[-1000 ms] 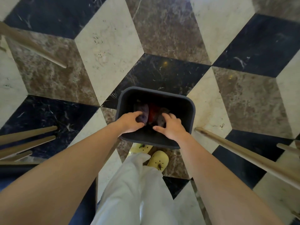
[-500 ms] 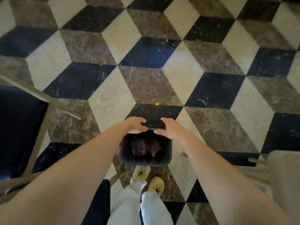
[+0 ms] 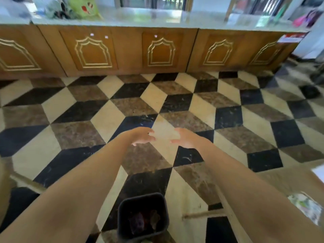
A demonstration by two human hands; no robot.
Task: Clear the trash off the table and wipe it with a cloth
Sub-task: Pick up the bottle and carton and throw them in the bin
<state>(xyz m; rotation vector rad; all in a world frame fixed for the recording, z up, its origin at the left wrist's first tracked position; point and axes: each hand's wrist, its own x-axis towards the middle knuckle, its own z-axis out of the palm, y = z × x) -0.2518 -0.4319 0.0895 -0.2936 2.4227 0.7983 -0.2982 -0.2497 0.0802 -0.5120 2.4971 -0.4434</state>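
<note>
A dark square trash bin stands on the patterned floor at the bottom centre, with crumpled purple and brown trash inside. My left hand and my right hand are stretched out in front of me, well above the bin and apart from it. Both hands are empty, with loosely spread fingers. A corner of the table shows at the right edge, with a crumpled clear wrapper lying on it. No cloth is in view.
Wooden cabinets under a pale counter with bags and clutter run along the far wall. A wooden chair rail sticks out right of the bin. Another chair part is at the left.
My hands have let go of the bin and risen away from it. The view has tilted up from the floor, so the cabinets and counter now show.
</note>
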